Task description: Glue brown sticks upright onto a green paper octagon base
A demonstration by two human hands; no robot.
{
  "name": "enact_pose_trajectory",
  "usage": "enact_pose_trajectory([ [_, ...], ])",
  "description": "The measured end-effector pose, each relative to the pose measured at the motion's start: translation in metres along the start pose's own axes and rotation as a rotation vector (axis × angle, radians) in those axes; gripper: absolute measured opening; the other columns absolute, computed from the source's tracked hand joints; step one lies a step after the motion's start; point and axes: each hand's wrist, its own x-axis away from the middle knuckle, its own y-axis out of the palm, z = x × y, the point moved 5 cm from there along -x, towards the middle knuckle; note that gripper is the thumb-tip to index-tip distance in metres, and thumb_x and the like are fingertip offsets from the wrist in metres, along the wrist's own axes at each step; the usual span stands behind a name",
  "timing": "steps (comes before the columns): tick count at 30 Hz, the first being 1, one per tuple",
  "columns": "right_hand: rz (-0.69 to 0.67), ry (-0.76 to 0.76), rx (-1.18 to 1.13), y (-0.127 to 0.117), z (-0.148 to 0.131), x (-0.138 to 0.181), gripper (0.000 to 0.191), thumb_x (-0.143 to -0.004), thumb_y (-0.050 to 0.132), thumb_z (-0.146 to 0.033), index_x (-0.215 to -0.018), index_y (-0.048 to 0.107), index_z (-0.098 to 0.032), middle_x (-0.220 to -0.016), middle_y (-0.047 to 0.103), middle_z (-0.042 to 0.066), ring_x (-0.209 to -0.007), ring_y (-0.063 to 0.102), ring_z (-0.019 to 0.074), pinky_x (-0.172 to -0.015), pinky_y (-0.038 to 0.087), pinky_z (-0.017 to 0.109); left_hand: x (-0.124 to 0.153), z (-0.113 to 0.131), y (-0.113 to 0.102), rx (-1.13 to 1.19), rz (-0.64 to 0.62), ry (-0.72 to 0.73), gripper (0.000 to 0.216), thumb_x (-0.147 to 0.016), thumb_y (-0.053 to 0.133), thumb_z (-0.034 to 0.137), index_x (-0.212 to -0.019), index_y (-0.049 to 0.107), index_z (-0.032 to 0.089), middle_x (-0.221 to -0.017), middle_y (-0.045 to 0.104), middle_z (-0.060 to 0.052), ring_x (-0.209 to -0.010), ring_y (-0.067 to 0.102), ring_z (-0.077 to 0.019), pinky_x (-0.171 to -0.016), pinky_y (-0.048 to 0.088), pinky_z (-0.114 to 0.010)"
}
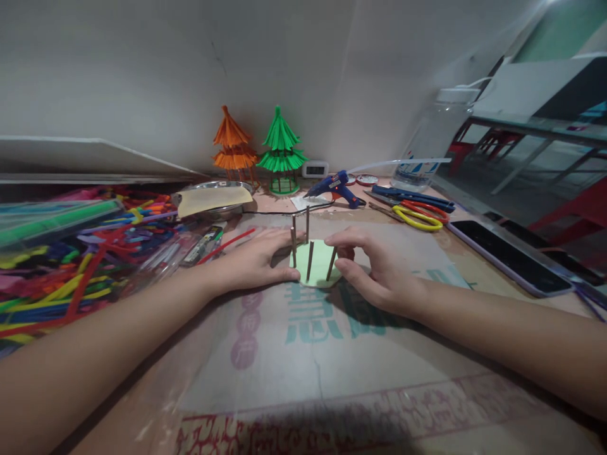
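Observation:
A light green flat base (318, 256) with a scalloped edge lies on the sheet in front of me, and several thin brown posts (310, 261) stand upright on it. My left hand (265, 256) grips the base's left edge, its thumb at the front and its fingers behind the left posts. From the right, my right hand (374, 268) curls its fingers and thumb at the base's edge, close to a slightly tilted post (331, 264). Where its fingertips touch is partly hidden. Behind stand an orange tiered pagoda model (231, 142) and a green one (282, 145).
A blue glue gun (336, 184) lies behind the base, near a small digital clock (315, 169). Yellow-handled scissors (417, 216), pliers (412, 197), a phone (509, 256) and a clear bottle (429, 139) are at right. Colourful pipe cleaners (71, 272) and a metal tray (227, 205) occupy the left.

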Motion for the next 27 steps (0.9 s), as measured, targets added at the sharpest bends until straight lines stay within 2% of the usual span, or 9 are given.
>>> enact_pose_trajectory([
  [11,0.012,-0.011,0.028,0.0013,-0.0006,0.0007,0.026,-0.094,0.054,-0.017,-0.12,0.054,-0.023,-0.092,0.064,0.003,-0.073,0.058,0.0145,-0.067,0.052,0.03,-0.0005,-0.0007,0.0005,0.006,-0.002,0.001,0.074,-0.088,0.061,0.064,-0.148,0.046,0.023,-0.152,0.051,-0.014,-0.141,0.046,-0.0323,-0.117,0.036,-0.052],
  [20,0.02,0.016,0.013,0.0009,-0.0019,0.0009,0.033,-0.093,0.056,-0.013,-0.124,0.05,-0.022,-0.084,0.057,-0.001,-0.072,0.056,0.0133,-0.067,0.051,0.028,-0.0003,0.0008,-0.0002,-0.004,-0.006,-0.022,0.072,-0.089,0.062,0.061,-0.147,0.047,0.021,-0.153,0.05,-0.014,-0.141,0.046,-0.033,-0.117,0.035,-0.052],
  [24,0.016,0.016,-0.029,-0.0006,-0.0006,0.0021,0.039,-0.094,0.056,-0.015,-0.13,0.046,-0.024,-0.086,0.056,0.0,-0.076,0.056,0.0146,-0.071,0.05,0.03,0.0003,0.0003,-0.0007,-0.003,0.014,-0.013,0.07,-0.09,0.064,0.057,-0.147,0.047,0.021,-0.152,0.052,-0.013,-0.14,0.047,-0.0322,-0.117,0.036,-0.048],
  [27,0.054,0.021,-0.043,-0.0057,0.0078,0.0009,0.035,-0.097,0.052,-0.019,-0.131,0.046,-0.024,-0.092,0.056,0.001,-0.082,0.056,0.0159,-0.078,0.05,0.033,0.0004,-0.0003,-0.0014,0.013,0.012,-0.003,0.068,-0.091,0.064,0.055,-0.148,0.046,0.023,-0.151,0.053,-0.011,-0.138,0.05,-0.0312,-0.116,0.038,-0.046],
])
